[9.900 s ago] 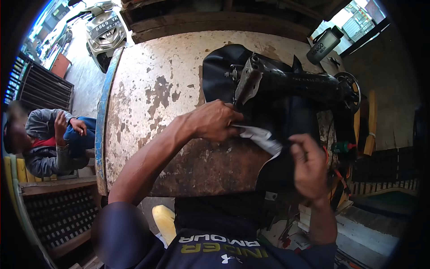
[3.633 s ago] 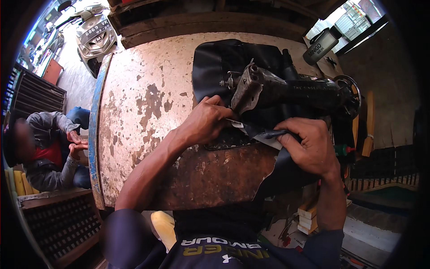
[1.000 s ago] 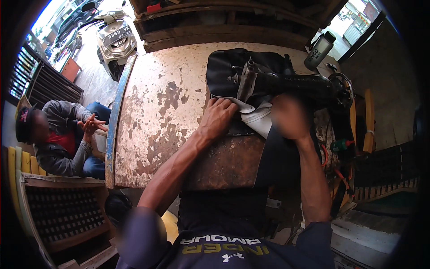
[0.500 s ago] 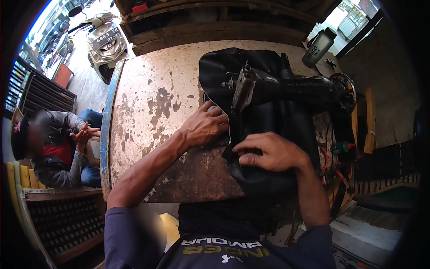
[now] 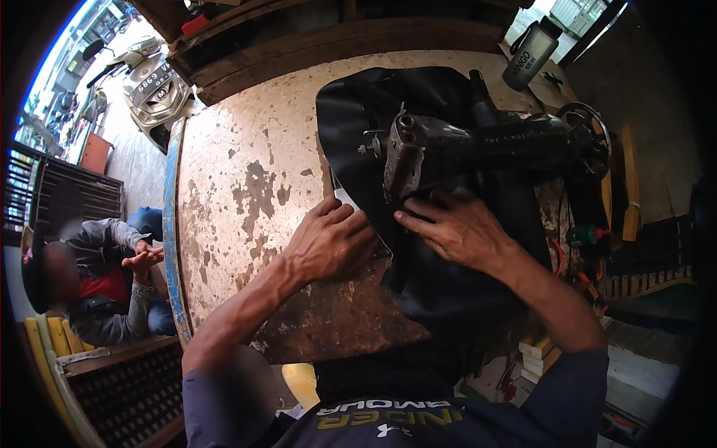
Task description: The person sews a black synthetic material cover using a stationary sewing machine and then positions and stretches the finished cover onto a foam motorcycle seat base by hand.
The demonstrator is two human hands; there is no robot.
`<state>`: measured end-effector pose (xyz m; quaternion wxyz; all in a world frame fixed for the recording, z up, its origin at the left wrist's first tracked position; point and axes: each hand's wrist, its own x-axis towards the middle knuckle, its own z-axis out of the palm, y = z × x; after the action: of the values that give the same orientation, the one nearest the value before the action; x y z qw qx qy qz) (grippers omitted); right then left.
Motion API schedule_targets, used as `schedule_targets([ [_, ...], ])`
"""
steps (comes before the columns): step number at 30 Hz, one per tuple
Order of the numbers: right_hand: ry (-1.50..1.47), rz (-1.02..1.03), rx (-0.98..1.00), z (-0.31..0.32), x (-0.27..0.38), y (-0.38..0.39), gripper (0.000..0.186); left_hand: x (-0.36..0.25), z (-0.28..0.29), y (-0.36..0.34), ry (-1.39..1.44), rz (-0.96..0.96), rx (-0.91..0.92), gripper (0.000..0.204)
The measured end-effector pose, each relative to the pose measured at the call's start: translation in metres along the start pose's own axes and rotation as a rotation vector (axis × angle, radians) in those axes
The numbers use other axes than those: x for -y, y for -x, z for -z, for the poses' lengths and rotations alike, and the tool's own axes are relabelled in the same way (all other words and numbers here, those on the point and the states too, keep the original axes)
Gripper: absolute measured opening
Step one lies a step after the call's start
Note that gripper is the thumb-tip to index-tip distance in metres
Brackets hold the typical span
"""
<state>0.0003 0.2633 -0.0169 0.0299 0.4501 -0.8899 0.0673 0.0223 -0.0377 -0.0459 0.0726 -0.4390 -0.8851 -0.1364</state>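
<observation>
A black sewing machine (image 5: pixel 493 147) stands on a worn wooden table (image 5: pixel 224 168), its head end toward the left. Spread under and around it is a large sheet of black, leather-like material (image 5: pixel 455 295). My left hand (image 5: pixel 336 240) is closed at the sheet's left edge, fingers curled over it; the fingertips are partly hidden. Beside those fingers a pale strip (image 5: pixel 348 198) shows along the edge. Just in front of the machine's head, my right hand (image 5: pixel 457 230) lies on the sheet with its fingers stretched out. The needle area is hidden behind the head.
A grey bottle (image 5: pixel 532 56) stands at the far right table corner. Near the right edge lies a small green bottle (image 5: pixel 586 235) with a red tip. A wooden shelf (image 5: pixel 336 48) borders the back. At left, another person (image 5: pixel 112 272) sits with hands together; a motorbike (image 5: pixel 153 89) is parked beyond.
My right hand has moved forward and its fingers have straightened closer to the machine's head. My left hand stays at the sheet's edge. The view has shifted and tilted slightly.
</observation>
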Motion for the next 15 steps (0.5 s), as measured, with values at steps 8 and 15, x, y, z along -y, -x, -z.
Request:
schedule_targets([
  [8,0.045,0.031,0.103,0.002,0.001,0.003,0.056,-0.003,0.006,-0.016,0.109,0.035,0.071,0.069],
  [15,0.029,0.023,0.067,-0.003,-0.001,0.005,0.055,0.006,-0.005,-0.01,0.04,-0.043,0.083,0.074],
])
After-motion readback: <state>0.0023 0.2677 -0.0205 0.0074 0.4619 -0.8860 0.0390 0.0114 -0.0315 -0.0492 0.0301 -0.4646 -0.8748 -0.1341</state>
